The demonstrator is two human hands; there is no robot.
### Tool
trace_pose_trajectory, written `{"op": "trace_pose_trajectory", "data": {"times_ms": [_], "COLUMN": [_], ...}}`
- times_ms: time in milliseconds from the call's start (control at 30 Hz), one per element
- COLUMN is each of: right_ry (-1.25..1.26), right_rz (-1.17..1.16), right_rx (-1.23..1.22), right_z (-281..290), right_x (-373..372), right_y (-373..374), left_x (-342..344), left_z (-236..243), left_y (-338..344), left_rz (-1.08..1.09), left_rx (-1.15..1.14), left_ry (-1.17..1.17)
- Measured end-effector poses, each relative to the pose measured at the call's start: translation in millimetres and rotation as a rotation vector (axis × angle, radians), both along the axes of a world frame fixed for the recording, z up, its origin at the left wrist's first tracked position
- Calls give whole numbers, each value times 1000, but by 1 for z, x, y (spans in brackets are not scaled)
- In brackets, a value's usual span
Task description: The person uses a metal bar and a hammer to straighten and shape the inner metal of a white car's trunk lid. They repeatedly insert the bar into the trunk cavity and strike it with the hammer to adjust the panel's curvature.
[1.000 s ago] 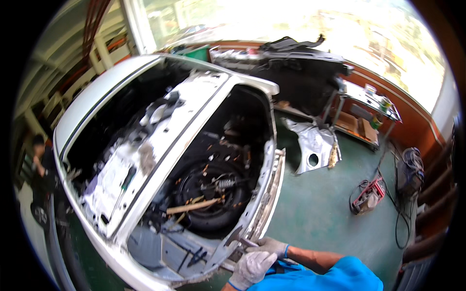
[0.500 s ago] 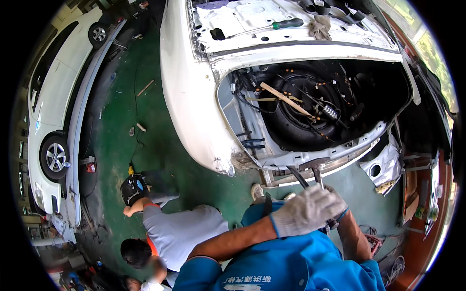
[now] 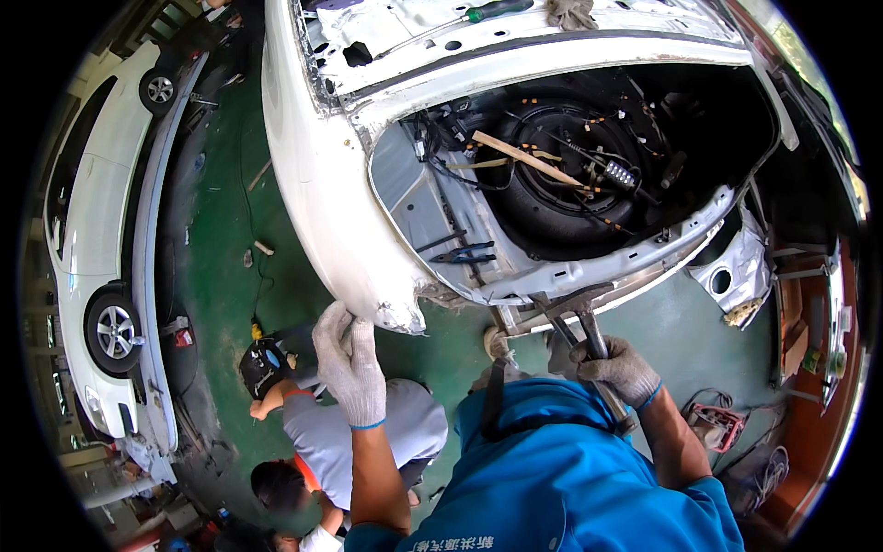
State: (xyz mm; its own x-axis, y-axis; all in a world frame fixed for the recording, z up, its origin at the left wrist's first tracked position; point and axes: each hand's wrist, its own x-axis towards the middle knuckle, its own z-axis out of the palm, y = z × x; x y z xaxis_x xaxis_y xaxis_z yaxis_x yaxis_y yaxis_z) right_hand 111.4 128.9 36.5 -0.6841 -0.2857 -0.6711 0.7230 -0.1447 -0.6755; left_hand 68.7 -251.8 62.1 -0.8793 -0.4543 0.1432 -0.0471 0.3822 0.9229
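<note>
A hammer [image 3: 594, 339] is clasped in the right hand [image 3: 621, 373]; the left hand [image 3: 355, 370], loosely spread, is held at the car [image 3: 308, 202], contact unclear.

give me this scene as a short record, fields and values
left hand: gloved, fingers by rear corner of white car, contact unclear
right hand: gloved, gripping hammer
trunk: uncovered, black tyre inside
wooden strip: over the tyre
pliers: blue-handled, left of the tyre
co-worker: grey top, bent forward, on the left
</note>
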Motion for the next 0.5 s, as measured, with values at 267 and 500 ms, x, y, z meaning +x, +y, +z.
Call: {"op": "trace_pose_trajectory", "data": {"times_ms": [267, 500], "right_ry": [-6, -11], "right_rz": [159, 242], "right_rx": [-58, -167], "right_z": [-31, -66], "right_x": [-46, -100], "right_y": [33, 91], "left_x": [-11, -20], "left_z": [4, -9], "left_y": [16, 67], "left_rz": [142, 281], "left_rx": [-103, -368], "left_ry": [-172, -331]}}
